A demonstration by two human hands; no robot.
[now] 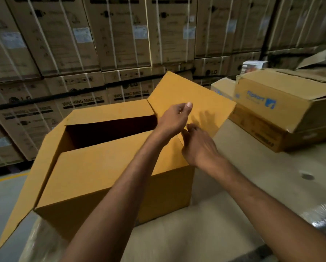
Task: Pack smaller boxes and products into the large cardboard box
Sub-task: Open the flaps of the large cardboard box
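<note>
— Forearms (120, 201) reach over the large cardboard box (109, 186), at left edge of the bench (243, 195). Hands?
— Left hand (172, 120) grips the right flap (196, 97), thumb on top; right hand (198, 146) at its fold (blurred, can't tell grip). Crease it fully outwd so opening's clear for pkgs.

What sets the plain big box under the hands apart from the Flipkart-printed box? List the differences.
The large box is plain; the Flipkart box bears a blue logo. The large box shows a dark gap between flaps; the Flipkart box sits atop another carton. The left hand and right hand are at the large box, not the Flipkart box. Both are cardboard.
</note>
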